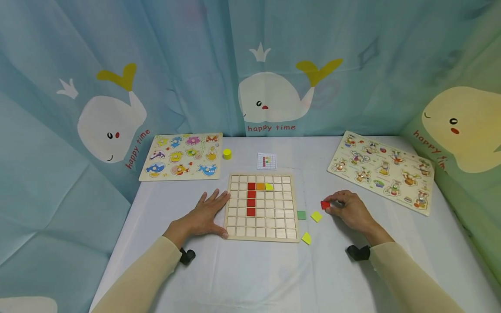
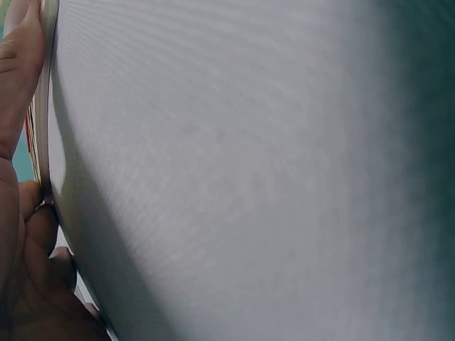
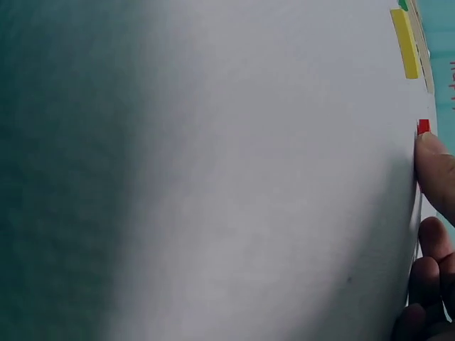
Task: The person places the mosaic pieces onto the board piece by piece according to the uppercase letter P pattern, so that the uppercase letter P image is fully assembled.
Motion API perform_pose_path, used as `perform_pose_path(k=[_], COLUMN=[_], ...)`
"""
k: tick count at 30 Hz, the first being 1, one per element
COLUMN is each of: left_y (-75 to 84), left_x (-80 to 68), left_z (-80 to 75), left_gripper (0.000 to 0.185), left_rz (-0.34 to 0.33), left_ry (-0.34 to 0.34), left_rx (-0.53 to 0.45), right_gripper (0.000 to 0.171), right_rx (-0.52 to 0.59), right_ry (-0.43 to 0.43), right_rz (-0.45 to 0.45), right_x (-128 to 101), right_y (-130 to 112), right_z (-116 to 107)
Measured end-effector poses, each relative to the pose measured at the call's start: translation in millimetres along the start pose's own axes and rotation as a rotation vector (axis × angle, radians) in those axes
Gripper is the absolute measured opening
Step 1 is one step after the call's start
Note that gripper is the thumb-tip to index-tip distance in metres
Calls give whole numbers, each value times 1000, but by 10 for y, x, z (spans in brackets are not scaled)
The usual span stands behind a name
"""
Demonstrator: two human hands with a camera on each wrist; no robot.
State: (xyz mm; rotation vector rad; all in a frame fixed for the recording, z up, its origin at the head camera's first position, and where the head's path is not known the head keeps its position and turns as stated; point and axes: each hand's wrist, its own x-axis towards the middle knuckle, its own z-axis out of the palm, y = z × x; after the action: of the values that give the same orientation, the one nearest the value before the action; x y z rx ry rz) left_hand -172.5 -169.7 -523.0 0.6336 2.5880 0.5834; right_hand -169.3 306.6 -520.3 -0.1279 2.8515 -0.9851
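Observation:
A wooden grid board lies in the middle of the white table. It holds a column of red tiles, an orange tile and a yellow tile. My left hand rests flat against the board's left edge, fingers straight. My right hand pinches a red tile on the table to the right of the board. In the right wrist view the red tile shows at my fingertip. A green tile and two yellow tiles lie loose beside the board.
A small pattern card lies behind the board, with a yellow cylinder to its left. A sea-animal peg puzzle sits at the back left and another peg puzzle at the right. Whale-printed curtains surround the table.

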Motion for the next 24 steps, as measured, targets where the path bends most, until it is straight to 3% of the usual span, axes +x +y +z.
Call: perform_pose_path(k=[10,24], left_y=[14,5], left_x=[-6,1], left_z=[-4,-1], left_gripper=[130,130], left_rz=[-3,1], left_ry=[0,4], left_rx=[-3,-3], right_gripper=[39,35], right_rx=[70,108], right_ry=[7,152], right_rz=[82,81], right_x=[19,52], right_y=[12,-51], right_z=[-37,13])
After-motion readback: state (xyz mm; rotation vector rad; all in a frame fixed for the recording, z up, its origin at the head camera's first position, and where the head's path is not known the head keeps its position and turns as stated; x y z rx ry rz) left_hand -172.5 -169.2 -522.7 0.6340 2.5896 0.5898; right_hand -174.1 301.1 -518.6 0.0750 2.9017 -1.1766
